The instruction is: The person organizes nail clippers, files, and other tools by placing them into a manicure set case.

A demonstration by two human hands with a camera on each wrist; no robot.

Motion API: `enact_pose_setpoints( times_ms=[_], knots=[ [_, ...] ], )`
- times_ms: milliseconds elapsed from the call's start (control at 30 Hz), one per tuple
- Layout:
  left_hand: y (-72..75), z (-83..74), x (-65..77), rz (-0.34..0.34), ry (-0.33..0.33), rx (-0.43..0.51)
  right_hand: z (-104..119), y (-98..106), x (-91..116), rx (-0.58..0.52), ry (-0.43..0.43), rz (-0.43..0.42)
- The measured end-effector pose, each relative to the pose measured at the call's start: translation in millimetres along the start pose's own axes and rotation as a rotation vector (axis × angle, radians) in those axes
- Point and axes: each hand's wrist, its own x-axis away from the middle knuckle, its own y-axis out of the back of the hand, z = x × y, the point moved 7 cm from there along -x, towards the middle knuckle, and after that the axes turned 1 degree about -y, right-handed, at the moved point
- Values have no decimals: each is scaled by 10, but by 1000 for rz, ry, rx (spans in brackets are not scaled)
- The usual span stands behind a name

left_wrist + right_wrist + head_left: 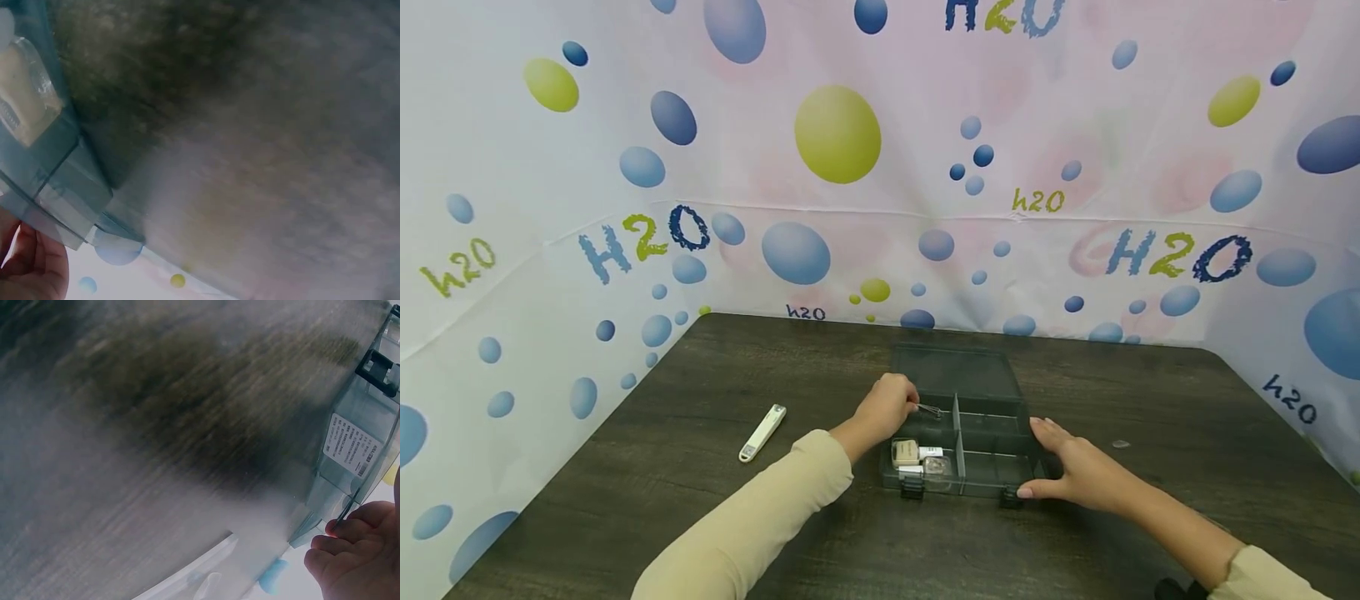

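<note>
A dark translucent organizer box (981, 490) stands on the table, its lid (958, 368) raised at the back. My left hand (883, 408) is over its left side and pinches a slim silver metal tool (931, 410), whose exact kind I cannot tell. At the box's right end, my right hand (1086, 473) grips the side, thumb at the front corner and fingers along the wall. In the front left compartment lie a bottle with beige contents (906, 452), a small white-labelled item (931, 452) and a clear bottle (937, 468). The left wrist view hides the silver tool.
A white nail clipper (762, 433) lies on the dark wooden table (647, 500), left of the box. Right of the box is a small clear piece (1121, 444). Something black (1180, 590) shows at the bottom edge. A printed curtain (925, 275) hangs behind.
</note>
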Motion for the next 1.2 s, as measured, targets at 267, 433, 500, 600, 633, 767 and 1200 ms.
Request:
enact_pose_setpoints(
  times_ms=[267, 433, 500, 600, 633, 767, 1200],
  knots=[
    [-162, -89, -118, 184, 32, -272, 4, -1, 8, -1, -2, -2],
    [-199, -115, -147, 223, 36, -386, -3, -3, 8, -6, -3, 2],
    [-205, -112, -157, 230, 48, -399, -5, -4, 8, -10, -2, 5],
    [-206, -117, -161, 238, 54, -407, -6, -3, 7, -13, -2, 9],
    [-204, -120, -159, 240, 52, -409, -5, -2, 7, -13, -2, 9],
    [-159, -134, -141, 208, 27, -388, 1, -2, 5, -18, -8, 13],
    [112, -243, 69, -60, -130, -126, 10, -3, 5, 2, -4, 8]
  ],
)
